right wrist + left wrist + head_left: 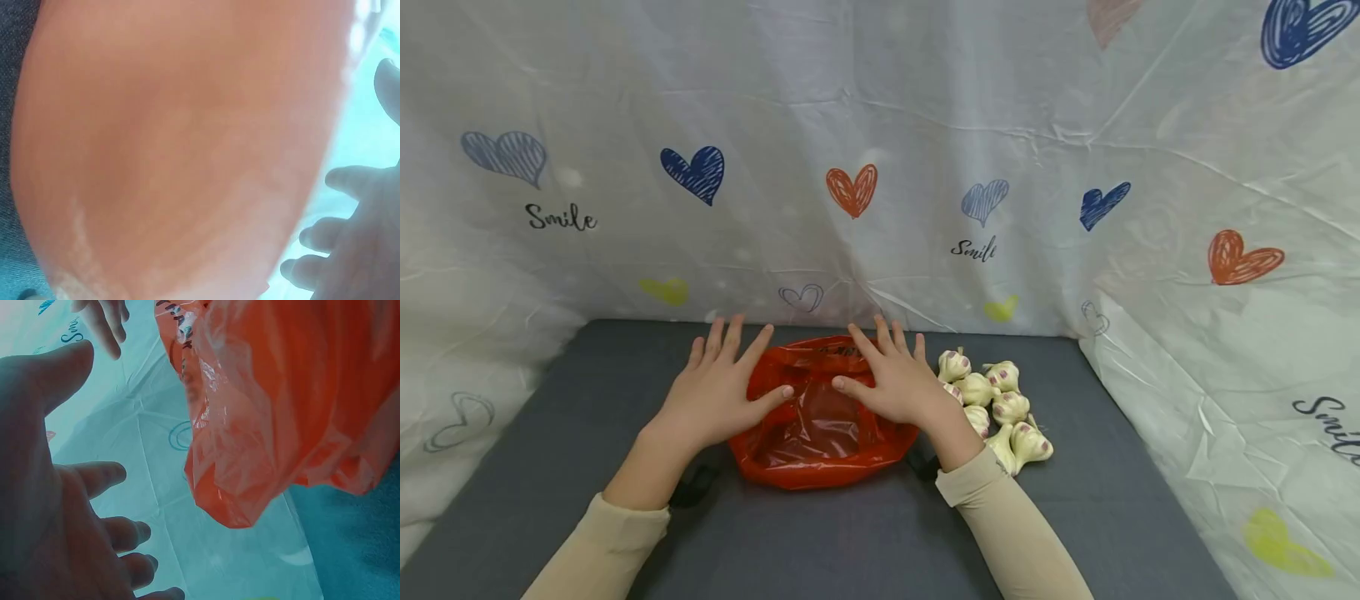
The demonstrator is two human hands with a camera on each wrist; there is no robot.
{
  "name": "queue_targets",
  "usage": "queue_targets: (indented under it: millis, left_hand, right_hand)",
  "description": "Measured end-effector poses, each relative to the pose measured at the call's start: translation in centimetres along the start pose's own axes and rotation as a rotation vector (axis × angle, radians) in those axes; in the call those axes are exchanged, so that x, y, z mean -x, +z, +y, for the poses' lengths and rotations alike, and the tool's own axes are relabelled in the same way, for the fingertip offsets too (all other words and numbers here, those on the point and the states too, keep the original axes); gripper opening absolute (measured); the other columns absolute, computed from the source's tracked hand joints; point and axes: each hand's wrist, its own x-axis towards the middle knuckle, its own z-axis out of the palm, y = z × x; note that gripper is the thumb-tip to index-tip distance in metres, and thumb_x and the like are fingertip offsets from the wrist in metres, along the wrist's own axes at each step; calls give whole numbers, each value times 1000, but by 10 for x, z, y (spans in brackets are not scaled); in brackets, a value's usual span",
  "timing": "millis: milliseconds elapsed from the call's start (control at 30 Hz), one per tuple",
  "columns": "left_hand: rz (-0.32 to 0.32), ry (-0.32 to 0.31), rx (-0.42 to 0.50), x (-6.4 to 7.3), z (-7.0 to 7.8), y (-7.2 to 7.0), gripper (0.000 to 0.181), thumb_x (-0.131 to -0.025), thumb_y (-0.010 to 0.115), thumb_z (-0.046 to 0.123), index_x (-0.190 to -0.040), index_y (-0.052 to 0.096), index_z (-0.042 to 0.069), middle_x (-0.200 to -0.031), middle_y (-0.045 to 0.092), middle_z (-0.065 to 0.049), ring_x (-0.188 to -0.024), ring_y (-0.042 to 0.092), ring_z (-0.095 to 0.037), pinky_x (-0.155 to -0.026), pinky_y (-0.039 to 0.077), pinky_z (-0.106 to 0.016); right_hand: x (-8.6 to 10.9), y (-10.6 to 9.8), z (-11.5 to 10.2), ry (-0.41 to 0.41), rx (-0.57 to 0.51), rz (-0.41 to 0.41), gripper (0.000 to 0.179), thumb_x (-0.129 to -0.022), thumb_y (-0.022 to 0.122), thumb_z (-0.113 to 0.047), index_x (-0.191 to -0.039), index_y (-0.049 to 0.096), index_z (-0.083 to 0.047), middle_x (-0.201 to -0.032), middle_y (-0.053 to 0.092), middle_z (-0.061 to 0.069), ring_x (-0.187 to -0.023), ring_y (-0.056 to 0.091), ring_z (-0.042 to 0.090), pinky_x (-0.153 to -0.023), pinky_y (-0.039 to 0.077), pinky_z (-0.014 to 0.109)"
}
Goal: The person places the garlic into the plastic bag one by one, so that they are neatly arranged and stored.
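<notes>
A red plastic bag (820,475) stands on the dark table with its mouth spread wide and its rim rolled outward. Over its left side, my left hand (718,396) has its fingers spread and its thumb reaching above the opening. My right hand (891,379) is held the same way over the right side. Neither hand grips anything. In the left wrist view the bag (262,406) is apart from the left fingers (103,478). The right wrist view shows the bag's side (175,144) close up, with the right fingers (353,181) beyond it.
Several garlic bulbs (1011,407) lie in a cluster right of the bag, partly behind the right wrist. A dark grey cloth covers the table (820,550). A white curtain (910,125) printed with hearts and words hangs behind and along the sides.
</notes>
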Motion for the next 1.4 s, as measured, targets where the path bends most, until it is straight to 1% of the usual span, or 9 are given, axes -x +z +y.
queue_targets:
  millis: [133,267,433,667,767,933,1033,1267,1400]
  left_hand:
    - [1,-13,13,5,-6,2,106,-100,59,77,-177,18,16,-179,-4,-28,-163,-11,-53,-127,4,-75]
    - [-3,-20,41,11,-14,4,107,-100,62,75,-177,18,14,-179,0,-30,-163,-9,-54,-127,5,-75]
    - [-17,-7,92,19,-19,8,104,-101,69,65,-176,19,13,-177,5,-33,-162,-2,-58,-125,9,-77]
    - [-32,-9,125,25,-26,16,103,-101,70,63,-176,21,13,-175,14,-37,-159,10,-63,-122,17,-80]
    - [-42,-23,130,26,-29,19,104,-101,70,63,-177,20,14,-174,15,-37,-157,14,-65,-119,21,-83]
    - [-62,-46,135,28,-31,23,105,-100,70,64,-177,17,17,-174,17,-36,-156,18,-66,-106,31,-90]
    - [-68,-45,146,28,-32,24,106,-100,70,66,-177,18,16,-174,19,-37,-155,20,-66,-100,35,-91]
    - [-100,-37,200,28,-36,26,109,-100,67,69,-177,15,13,-173,19,-37,-156,20,-64,-101,37,-89]
    - [-124,-40,233,27,-40,28,112,-100,66,72,-177,12,9,-173,21,-38,-154,24,-65,-104,37,-86]
  right_hand:
    - [1,0,2,-4,-20,-3,93,-102,42,-84,-177,10,-37,-183,-2,10,-167,-5,37,-130,0,71]
    - [2,-1,3,-16,-48,2,96,-101,42,-85,-177,14,-34,-183,2,12,-167,-3,37,-130,1,69]
    - [4,0,6,-23,-59,22,97,-101,42,-85,-177,21,-28,-183,6,15,-168,-2,37,-132,5,67]
    - [6,2,9,-30,-79,66,94,-103,45,-82,-174,32,-22,-182,12,17,-168,3,37,-133,8,64]
    - [6,3,10,-36,-88,82,93,-103,45,-81,-173,35,-21,-181,15,19,-168,5,38,-132,10,64]
    - [7,1,10,-41,-98,103,93,-103,46,-81,-173,37,-19,-180,19,20,-168,9,37,-132,12,62]
    - [8,-1,12,-48,-107,126,91,-104,49,-78,-171,40,-17,-179,23,20,-167,13,37,-132,15,62]
    - [11,-2,20,-48,-133,157,91,-106,49,-76,-169,43,-11,-177,28,22,-166,18,42,-132,17,62]
    - [13,-3,26,-30,-139,179,86,-108,50,-71,-169,42,-11,-176,30,23,-165,21,41,-132,19,61]
